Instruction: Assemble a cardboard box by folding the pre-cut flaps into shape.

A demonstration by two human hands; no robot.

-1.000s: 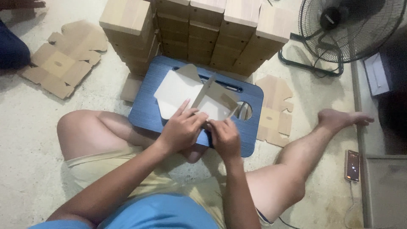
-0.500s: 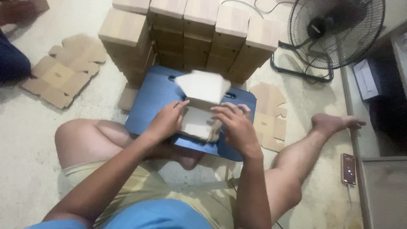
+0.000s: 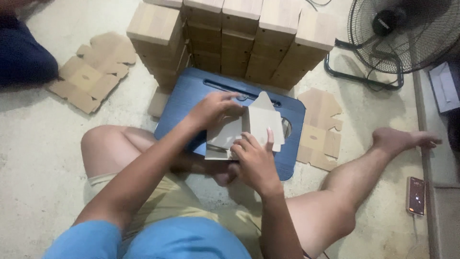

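A partly folded brown cardboard box [image 3: 254,125] rests on a blue lap tray [image 3: 191,96] on the floor in front of me. My left hand [image 3: 214,108] grips the box's upper left side with fingers curled over a flap. My right hand [image 3: 255,158] presses on its lower front, fingers spread on the panel. One pointed flap sticks up near the middle.
Stacks of finished cardboard boxes [image 3: 230,38] stand behind the tray. Flat box blanks lie at left [image 3: 91,72] and right [image 3: 318,129]. A floor fan [image 3: 407,33] stands at upper right, a phone [image 3: 415,195] on the floor at right. Another person's dark sleeve [image 3: 21,57] is at far left.
The box was lifted with its flap open, then brought down onto the tray; my hands shifted over it and folded its panels closer together.
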